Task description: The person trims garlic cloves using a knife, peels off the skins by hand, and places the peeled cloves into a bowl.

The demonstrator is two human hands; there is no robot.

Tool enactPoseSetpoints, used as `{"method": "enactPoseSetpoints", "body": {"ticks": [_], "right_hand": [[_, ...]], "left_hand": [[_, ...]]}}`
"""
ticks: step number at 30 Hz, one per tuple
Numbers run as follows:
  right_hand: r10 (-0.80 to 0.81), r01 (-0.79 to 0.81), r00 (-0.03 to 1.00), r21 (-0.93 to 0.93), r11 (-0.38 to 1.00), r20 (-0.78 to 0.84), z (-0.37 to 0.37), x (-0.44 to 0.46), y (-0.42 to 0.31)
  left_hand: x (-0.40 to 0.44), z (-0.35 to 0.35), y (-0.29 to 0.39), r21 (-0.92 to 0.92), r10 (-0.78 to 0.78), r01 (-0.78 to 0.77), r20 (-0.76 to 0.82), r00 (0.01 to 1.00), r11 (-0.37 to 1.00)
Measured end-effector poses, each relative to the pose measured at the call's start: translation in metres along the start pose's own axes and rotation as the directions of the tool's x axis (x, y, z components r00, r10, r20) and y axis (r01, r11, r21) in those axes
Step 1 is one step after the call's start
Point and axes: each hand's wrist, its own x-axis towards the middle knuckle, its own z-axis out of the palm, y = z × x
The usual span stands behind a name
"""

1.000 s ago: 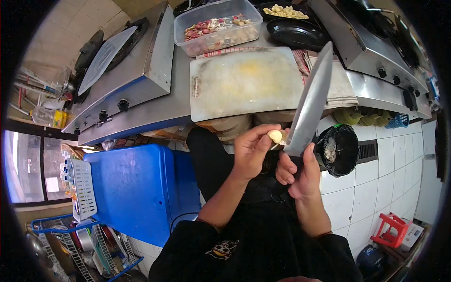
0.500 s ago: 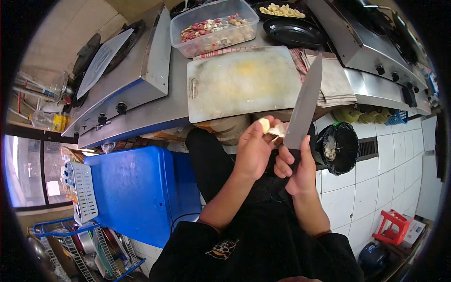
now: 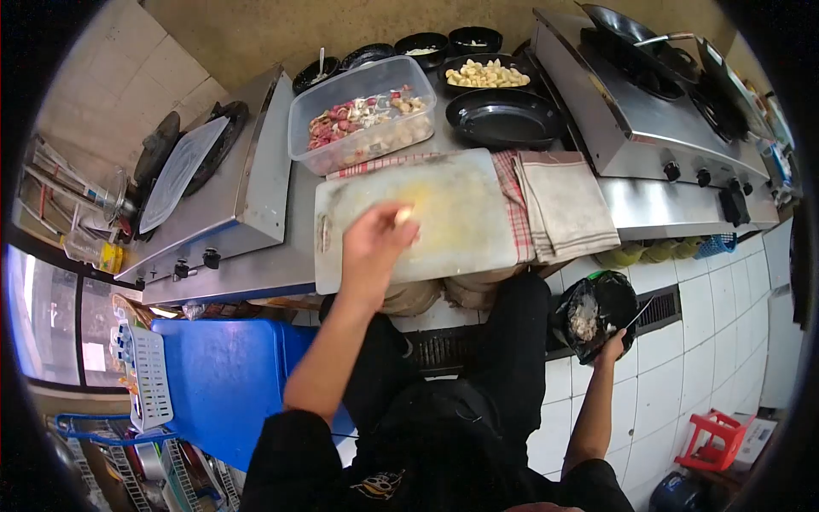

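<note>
My left hand (image 3: 373,247) is raised over the white cutting board (image 3: 461,205), its fingers closed on a pale peeled clove (image 3: 404,215). Down at the right, my right hand (image 3: 610,348) is at the near edge of a black-lined bin (image 3: 616,299), holding the knife (image 3: 640,312), whose blade shows as a thin edge above the fingers. Pale peelings (image 3: 583,317) lie inside the bin. Beyond the board stands a clear plastic box (image 3: 358,158) with red shallots and garlic. A black plate of peeled cloves (image 3: 488,75) sits behind an empty-looking black plate (image 3: 503,119).
Stoves flank the counter, at left (image 3: 230,196) and right (image 3: 631,128). Folded cloths (image 3: 565,205) lie right of the board. A blue cooler box (image 3: 222,375) stands at left, and a red stool (image 3: 713,439) at lower right. Small black bowls (image 3: 421,49) line the back.
My hands have moved apart: the left forward over the board with the clove, the right with the knife down to the bin. The view has shifted, showing more of the counter's back.
</note>
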Motion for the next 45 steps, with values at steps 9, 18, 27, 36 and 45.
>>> {"method": "enactPoseSetpoints", "body": {"ticks": [9, 18, 27, 36, 45], "right_hand": [[-0.005, 0.011, 0.996, -0.072, 0.997, 0.084, -0.020, 0.049, 0.061], [-0.258, 0.258, 0.966, -0.065, 0.964, 0.001, -0.046, 0.013, 0.056], [-0.424, 0.421, 0.904, 0.046, 0.906, 0.059, -0.028, -0.040, 0.007], [-0.580, 0.594, 0.801, -0.081, 0.800, 0.147, -0.029, -0.126, -0.068], [-0.588, 0.592, 0.805, -0.054, 0.804, 0.082, -0.028, -0.146, -0.098]], "left_hand": [[0.320, 0.078, -0.049, 0.731, 0.387, -0.427, 0.238, 0.891, 0.533], [0.376, 0.003, -0.031, 0.836, 0.606, -0.301, -0.046, 0.794, 0.459], [0.327, -0.119, -0.054, 0.965, -0.204, -0.012, 0.068, 0.977, 0.262], [0.352, -0.063, -0.075, 0.968, -0.169, -0.185, 0.214, 0.962, 0.170], [0.351, -0.057, -0.081, 0.931, -0.267, -0.328, 0.280, 0.922, -0.159]]}}
